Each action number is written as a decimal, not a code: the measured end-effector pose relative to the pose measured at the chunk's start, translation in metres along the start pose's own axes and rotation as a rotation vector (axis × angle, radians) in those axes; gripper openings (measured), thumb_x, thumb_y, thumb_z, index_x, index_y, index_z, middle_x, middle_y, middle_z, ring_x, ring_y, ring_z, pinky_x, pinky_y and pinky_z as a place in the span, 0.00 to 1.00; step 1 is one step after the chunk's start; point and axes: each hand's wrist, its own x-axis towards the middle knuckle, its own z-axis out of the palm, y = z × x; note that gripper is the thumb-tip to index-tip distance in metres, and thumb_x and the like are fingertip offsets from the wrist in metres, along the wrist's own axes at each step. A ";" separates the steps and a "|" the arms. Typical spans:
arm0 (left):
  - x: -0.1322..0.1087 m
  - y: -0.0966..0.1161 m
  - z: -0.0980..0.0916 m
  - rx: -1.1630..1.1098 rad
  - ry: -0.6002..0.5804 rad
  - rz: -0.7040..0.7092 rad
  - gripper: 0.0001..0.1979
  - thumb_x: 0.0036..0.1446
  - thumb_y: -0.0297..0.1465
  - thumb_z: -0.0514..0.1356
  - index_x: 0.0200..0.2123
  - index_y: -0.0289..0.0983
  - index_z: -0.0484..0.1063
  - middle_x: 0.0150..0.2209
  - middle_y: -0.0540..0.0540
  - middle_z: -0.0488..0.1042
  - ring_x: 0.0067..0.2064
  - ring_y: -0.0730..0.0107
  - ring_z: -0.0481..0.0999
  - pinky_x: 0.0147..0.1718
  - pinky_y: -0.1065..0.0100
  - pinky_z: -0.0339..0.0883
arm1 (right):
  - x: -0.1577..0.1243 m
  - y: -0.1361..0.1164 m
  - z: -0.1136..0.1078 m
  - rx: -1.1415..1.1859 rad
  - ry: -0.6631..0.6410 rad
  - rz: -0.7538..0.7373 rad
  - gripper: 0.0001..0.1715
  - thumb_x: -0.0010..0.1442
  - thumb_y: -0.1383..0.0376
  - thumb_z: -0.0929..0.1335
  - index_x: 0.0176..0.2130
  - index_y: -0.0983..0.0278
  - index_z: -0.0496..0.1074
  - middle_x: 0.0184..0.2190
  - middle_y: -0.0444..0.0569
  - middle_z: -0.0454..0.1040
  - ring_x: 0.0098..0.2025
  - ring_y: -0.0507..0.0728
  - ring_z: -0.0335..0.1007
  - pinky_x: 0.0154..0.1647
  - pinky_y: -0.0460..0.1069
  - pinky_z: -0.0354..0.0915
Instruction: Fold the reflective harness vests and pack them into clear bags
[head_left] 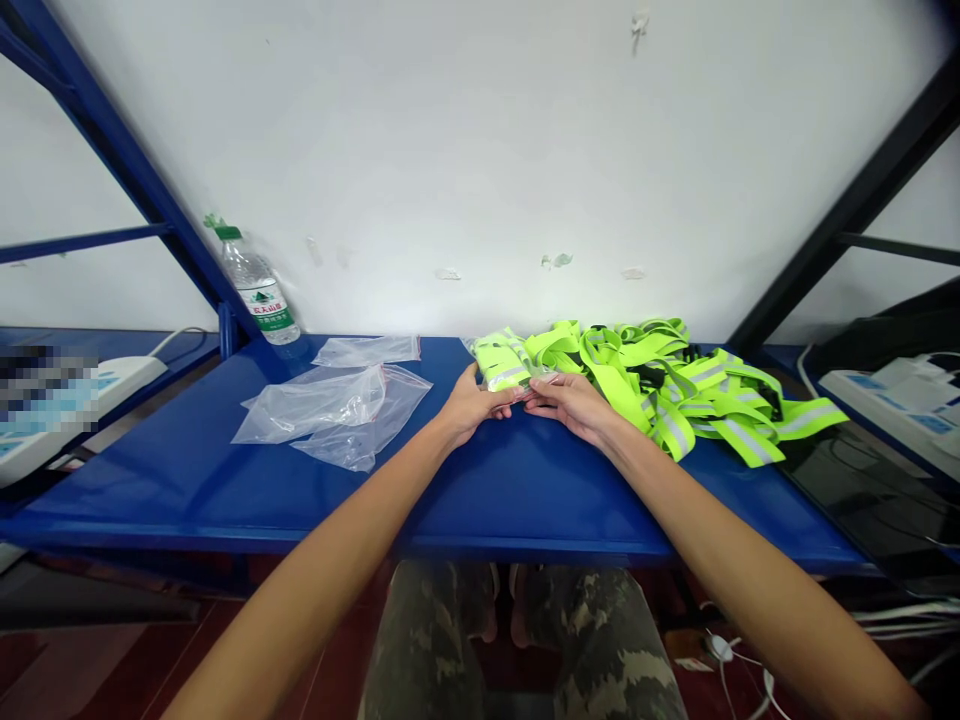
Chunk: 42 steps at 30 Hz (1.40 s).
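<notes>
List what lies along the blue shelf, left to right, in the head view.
water bottle → clear plastic bags → left hand → right hand → reflective neon-yellow straps

The left hand (471, 405) and right hand (576, 408) meet on a glossy blue metal desk (225, 480), their fingertips at the near end of a folded neon-yellow reflective strap bundle (501, 360). A tangled heap of neon-yellow reflective straps (675, 385) lies against it, with clear plastic bags (330, 410) left of the hands and a clear plastic water bottle (259, 290) behind them.
</notes>
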 end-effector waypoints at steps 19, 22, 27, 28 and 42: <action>-0.006 0.008 -0.002 -0.002 -0.035 -0.207 0.41 0.47 0.19 0.71 0.62 0.31 0.56 0.32 0.39 0.81 0.31 0.63 0.83 0.29 0.70 0.75 | -0.003 -0.003 0.000 -0.012 0.066 0.036 0.06 0.59 0.73 0.71 0.29 0.70 0.77 0.25 0.50 0.78 0.27 0.51 0.75 0.34 0.49 0.77; -0.007 0.010 -0.005 -0.027 -0.104 -0.246 0.41 0.46 0.23 0.72 0.61 0.32 0.56 0.33 0.38 0.81 0.33 0.62 0.83 0.33 0.68 0.76 | -0.002 -0.004 0.001 0.022 0.088 0.026 0.08 0.60 0.75 0.69 0.28 0.70 0.76 0.24 0.50 0.77 0.27 0.51 0.75 0.36 0.50 0.77; -0.004 0.009 -0.009 0.009 -0.107 -0.275 0.40 0.46 0.21 0.71 0.60 0.33 0.56 0.32 0.39 0.81 0.30 0.64 0.82 0.31 0.70 0.75 | -0.002 -0.005 -0.001 0.058 0.034 0.054 0.10 0.62 0.70 0.70 0.28 0.69 0.76 0.26 0.50 0.78 0.26 0.52 0.75 0.35 0.50 0.77; -0.004 0.009 -0.008 0.022 -0.096 -0.263 0.40 0.47 0.20 0.70 0.60 0.33 0.57 0.31 0.39 0.81 0.29 0.64 0.82 0.29 0.71 0.75 | -0.002 -0.004 -0.001 0.052 0.014 0.061 0.10 0.62 0.68 0.70 0.29 0.69 0.76 0.26 0.51 0.79 0.26 0.52 0.76 0.35 0.50 0.77; -0.005 0.015 -0.004 0.028 -0.072 -0.240 0.40 0.43 0.19 0.71 0.59 0.32 0.59 0.32 0.41 0.80 0.28 0.68 0.81 0.28 0.72 0.74 | -0.003 -0.005 0.003 0.010 -0.012 0.011 0.10 0.62 0.69 0.71 0.28 0.70 0.75 0.24 0.48 0.77 0.24 0.50 0.73 0.31 0.48 0.76</action>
